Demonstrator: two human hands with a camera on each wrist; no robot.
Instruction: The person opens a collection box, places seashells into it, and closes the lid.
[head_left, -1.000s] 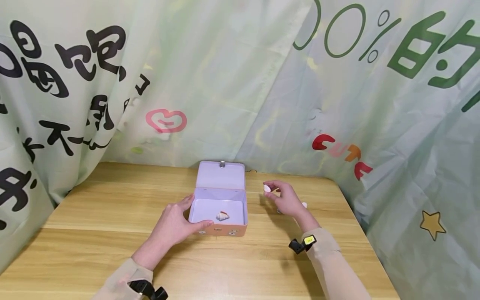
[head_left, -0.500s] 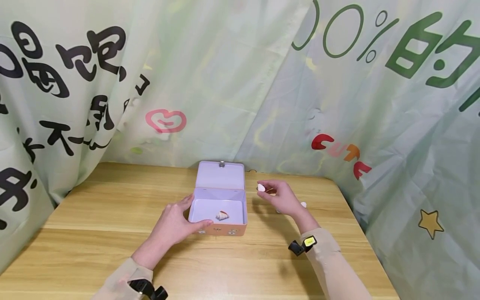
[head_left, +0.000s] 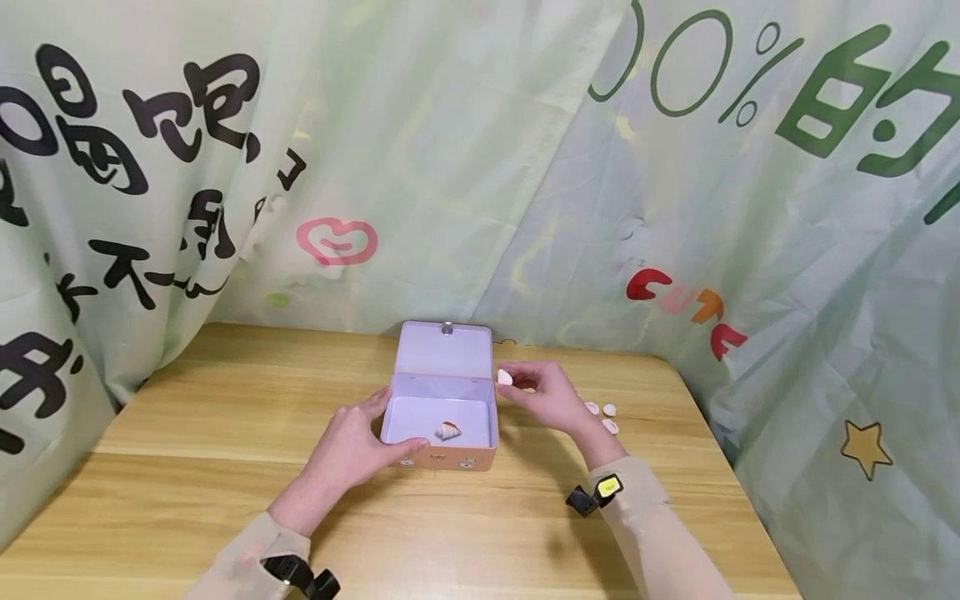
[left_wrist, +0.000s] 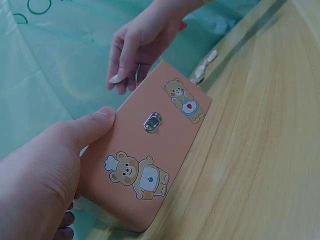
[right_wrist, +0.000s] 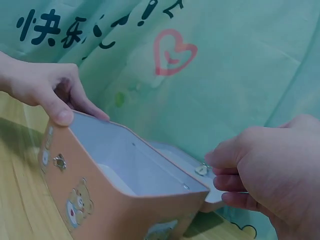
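Note:
An orange tin box (head_left: pixel 450 457) with printed bears and a lilac inside stands on the table, its lid (head_left: pixel 444 350) swung back. My left hand (head_left: pixel 358 435) grips the box's left side, thumb over the front edge. A striped spiral seashell (head_left: pixel 447 431) lies on the box floor. Just off the right rim, my right hand (head_left: pixel 546 396) pinches a small white seashell (head_left: pixel 505 377) between thumb and fingers. In the left wrist view the pinched shell (left_wrist: pixel 117 79) shows above the box's far end. The left hand's other fingers are partly hidden behind the box.
Several small white seashells (head_left: pixel 610 410) lie on the wooden table (head_left: pixel 450 533), right of the box and beside the right wrist. A printed curtain (head_left: pixel 420 167) hangs behind the table. The table's right edge slopes away past the shells.
My right hand has moved left with the white seashell, closer to the box rim. More of the shells on the table now show. My left hand still holds the box in place.

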